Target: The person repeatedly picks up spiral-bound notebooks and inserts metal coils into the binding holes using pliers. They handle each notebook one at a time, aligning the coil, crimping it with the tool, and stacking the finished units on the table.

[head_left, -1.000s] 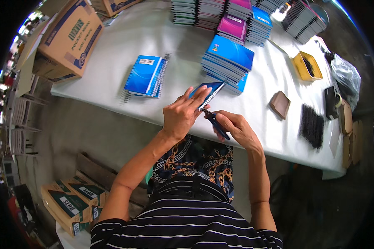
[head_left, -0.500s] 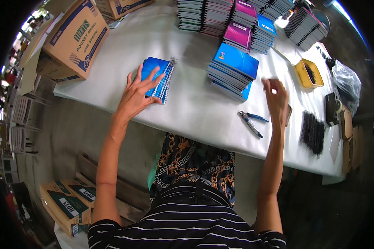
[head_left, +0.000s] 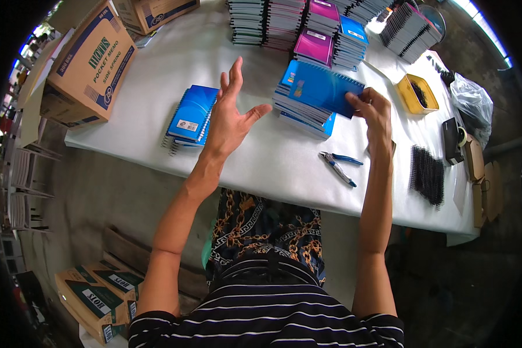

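The person's right hand [head_left: 377, 113] grips a blue notebook [head_left: 326, 88] at its right end, thumb pressed on the cover and the other fingers curled in, partly hidden. The notebook is over a stack of blue notebooks [head_left: 307, 116] on the desk [head_left: 261, 156]; whether the two touch cannot be told. A coil runs along its far edge.

The left hand [head_left: 229, 127] is raised and has hold of nothing, its fingers spread wide and its thumb pointing toward the stack. Just beside it, on its left, lies a small pile of blue notebooks [head_left: 192, 113], the top one bearing a white label.

Nearer the desk's front edge, between the hands, pliers [head_left: 340, 168] with blue handles lie spread open. To the right are a bunch of black coils [head_left: 427, 175] and, farther back, a yellow container [head_left: 409, 95] with dark pieces inside. Magenta notebooks [head_left: 314, 46] stand behind the stack.
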{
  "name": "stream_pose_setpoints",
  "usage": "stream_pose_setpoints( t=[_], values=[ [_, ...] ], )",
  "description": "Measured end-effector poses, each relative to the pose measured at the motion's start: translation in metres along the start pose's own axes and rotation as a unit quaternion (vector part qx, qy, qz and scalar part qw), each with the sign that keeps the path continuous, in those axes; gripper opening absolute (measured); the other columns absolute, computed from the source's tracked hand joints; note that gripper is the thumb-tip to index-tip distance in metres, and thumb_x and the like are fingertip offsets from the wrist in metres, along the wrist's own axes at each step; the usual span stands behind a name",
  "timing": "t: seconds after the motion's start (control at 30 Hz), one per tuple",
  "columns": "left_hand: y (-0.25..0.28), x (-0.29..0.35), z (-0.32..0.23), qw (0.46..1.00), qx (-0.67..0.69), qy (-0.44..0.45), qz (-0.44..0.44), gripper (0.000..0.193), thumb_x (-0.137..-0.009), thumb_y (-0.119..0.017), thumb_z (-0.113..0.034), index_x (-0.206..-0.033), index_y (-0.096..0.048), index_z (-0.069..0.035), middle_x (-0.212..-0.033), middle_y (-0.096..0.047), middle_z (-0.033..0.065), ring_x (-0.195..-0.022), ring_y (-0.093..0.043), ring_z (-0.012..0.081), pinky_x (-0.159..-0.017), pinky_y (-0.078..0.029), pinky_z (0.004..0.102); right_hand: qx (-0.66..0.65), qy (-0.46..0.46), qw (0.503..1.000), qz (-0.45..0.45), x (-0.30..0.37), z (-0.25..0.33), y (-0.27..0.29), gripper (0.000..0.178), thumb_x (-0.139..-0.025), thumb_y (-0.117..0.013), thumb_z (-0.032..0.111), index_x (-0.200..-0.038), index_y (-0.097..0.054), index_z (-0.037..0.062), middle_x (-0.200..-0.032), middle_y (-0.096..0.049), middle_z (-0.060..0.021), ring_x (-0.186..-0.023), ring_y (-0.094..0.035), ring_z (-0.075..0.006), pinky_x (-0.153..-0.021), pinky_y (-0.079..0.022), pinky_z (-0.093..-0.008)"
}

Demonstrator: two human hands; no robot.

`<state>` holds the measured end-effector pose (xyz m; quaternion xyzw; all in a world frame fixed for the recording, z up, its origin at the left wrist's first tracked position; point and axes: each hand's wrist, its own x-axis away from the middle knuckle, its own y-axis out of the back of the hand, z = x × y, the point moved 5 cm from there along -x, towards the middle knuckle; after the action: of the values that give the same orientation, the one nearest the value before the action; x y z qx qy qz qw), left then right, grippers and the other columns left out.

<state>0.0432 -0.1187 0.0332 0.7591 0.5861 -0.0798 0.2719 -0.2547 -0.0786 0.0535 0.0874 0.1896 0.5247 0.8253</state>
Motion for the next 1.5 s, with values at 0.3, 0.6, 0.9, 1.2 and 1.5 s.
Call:
stream_pose_setpoints(
  t=[0.3,0.6,0.9,1.2,1.5],
  values=[
    [-0.046,0.066,0.034,0.967,0.233,0.08,0.056,0.118,-0.076,-0.078,-0.038,-0.155,0.006,-0.011,-0.158,-0.021,0.0213,-0.146,-0.018,0.0368,-0.117,-0.022,0.0473,-0.064,-0.043,0.996,0.037,0.144,-0.044,-0.072,0.017,-0.08,-0.077,0.003,-0.093,-0.067,-0.0002,-0.077,-0.065,0.0004,-0.069,-0.056,-0.0027,-0.061,-0.045,-0.0193],
    [-0.098,0.061,-0.019,0.883,-0.381,-0.168,0.214,0.069,-0.086,-0.064,-0.038,-0.146,-0.041,-0.012,-0.144,-0.05,0.0078,-0.132,-0.047,0.0309,-0.108,-0.035,0.0539,0.051,0.179,0.976,0.114,0.131,-0.028,-0.054,0.024,-0.076,-0.072,-0.006,-0.099,-0.066,0.0003,-0.089,-0.07,-0.0114,-0.088,-0.067,-0.0216,-0.073,-0.053,-0.033],
    [-0.105,0.055,-0.033,0.894,-0.345,-0.209,0.194,0.058,-0.088,-0.066,-0.027,-0.142,-0.048,-0.017,-0.133,-0.06,0.0026,-0.123,-0.056,0.0297,-0.104,-0.041,0.0494,0.653,-0.128,0.711,-0.227,0.031,-0.166,0.244,0.024,-0.08,-0.072,0.023,-0.096,-0.071,0.0054,-0.106,-0.066,-0.0136,-0.105,-0.061,-0.0297,-0.084,-0.048,-0.0469],
    [-0.096,0.054,-0.033,0.9,-0.341,-0.193,0.193,0.057,-0.088,-0.066,-0.028,-0.139,-0.05,-0.009,-0.131,-0.061,0.0069,-0.121,-0.057,0.0314,-0.104,-0.041,0.0505,0.608,-0.028,0.77,-0.191,0.028,-0.151,0.244,0.016,-0.086,-0.068,0.016,-0.093,-0.064,0.0026,-0.092,-0.066,-0.0189,-0.08,-0.067,-0.0355,-0.069,-0.053,-0.0464],
    [-0.097,0.052,-0.034,0.878,-0.371,-0.226,0.201,0.052,-0.089,-0.065,-0.034,-0.136,-0.054,-0.015,-0.128,-0.063,0.0035,-0.117,-0.059,0.0332,-0.106,-0.036,0.0561,0.098,0.158,0.978,0.093,0.1,-0.012,0.041,0.028,-0.075,-0.071,-0.009,-0.1,-0.072,0.0041,-0.087,-0.065,-0.0068,-0.077,-0.064,-0.016,-0.066,-0.051,-0.0305]
  ],
)
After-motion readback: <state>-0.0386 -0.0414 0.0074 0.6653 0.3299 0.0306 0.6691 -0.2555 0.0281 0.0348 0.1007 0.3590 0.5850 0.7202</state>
